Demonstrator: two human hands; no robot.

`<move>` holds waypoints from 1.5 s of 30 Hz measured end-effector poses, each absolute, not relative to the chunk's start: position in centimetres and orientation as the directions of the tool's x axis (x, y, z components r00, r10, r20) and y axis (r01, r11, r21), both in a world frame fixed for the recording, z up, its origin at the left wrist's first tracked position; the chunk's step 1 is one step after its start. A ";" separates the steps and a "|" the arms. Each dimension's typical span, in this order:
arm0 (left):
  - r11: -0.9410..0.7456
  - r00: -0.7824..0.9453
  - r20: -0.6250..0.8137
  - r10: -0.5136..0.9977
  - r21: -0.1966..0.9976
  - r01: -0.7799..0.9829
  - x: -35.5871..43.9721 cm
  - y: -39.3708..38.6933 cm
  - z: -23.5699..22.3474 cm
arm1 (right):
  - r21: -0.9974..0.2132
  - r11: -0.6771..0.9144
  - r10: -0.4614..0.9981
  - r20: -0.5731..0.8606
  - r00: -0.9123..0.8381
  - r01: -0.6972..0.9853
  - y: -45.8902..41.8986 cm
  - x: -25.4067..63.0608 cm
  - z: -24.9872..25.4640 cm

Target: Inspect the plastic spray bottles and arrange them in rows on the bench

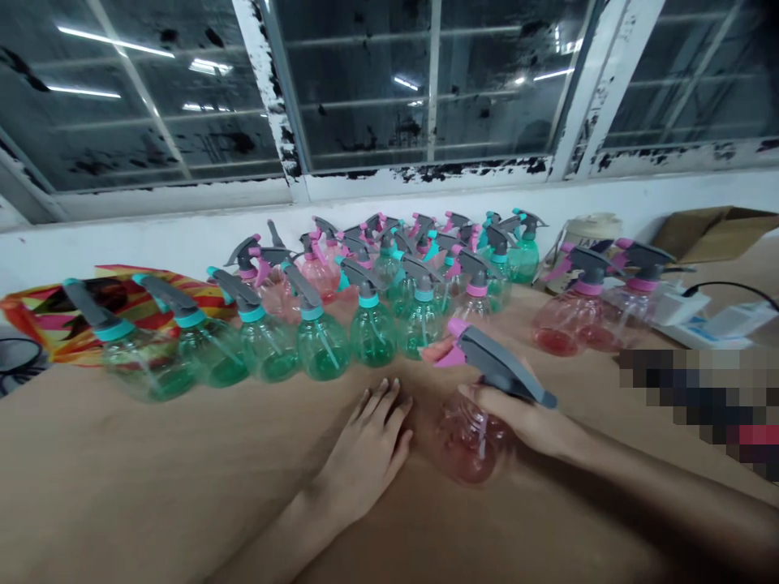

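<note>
One round, translucent pink plastic spray bottle [467, 456] is clamped in my right hand [524, 415]; left of it, my left hand [367, 456] lies palm-down, fingers extended, on the brown table [152, 478].

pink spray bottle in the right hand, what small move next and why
Probably bring the left hand over to steady the pink spray bottle: the right hand holds it near its top, while the left lies flat on the table.
</note>
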State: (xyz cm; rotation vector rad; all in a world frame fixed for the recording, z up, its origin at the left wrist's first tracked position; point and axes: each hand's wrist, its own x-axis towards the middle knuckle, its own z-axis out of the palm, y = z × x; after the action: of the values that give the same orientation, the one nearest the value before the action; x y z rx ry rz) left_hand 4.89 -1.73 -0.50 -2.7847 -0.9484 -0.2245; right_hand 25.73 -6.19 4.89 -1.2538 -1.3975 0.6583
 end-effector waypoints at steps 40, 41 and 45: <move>-0.783 0.791 0.216 0.572 -0.144 0.606 4.8 -1.5 -1.1 | -0.864 0.459 0.886 0.462 -0.038 0.208 -4.3 25.0 5.8; -0.783 0.791 0.215 0.573 -0.142 0.606 4.8 -1.5 -1.1 | -0.863 0.458 0.886 0.461 -0.036 0.212 -4.4 25.0 5.9; -0.786 0.788 0.206 0.580 -0.113 0.608 4.8 -1.5 -1.1 | -0.868 0.458 0.887 0.459 -0.044 0.193 -4.4 24.9 6.1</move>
State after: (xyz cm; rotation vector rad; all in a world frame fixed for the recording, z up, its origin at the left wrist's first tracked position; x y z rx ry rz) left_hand 4.81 -1.49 -1.11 -2.8051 -0.9401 -0.2389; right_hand 24.86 -4.41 6.11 -0.9814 -1.5378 0.7424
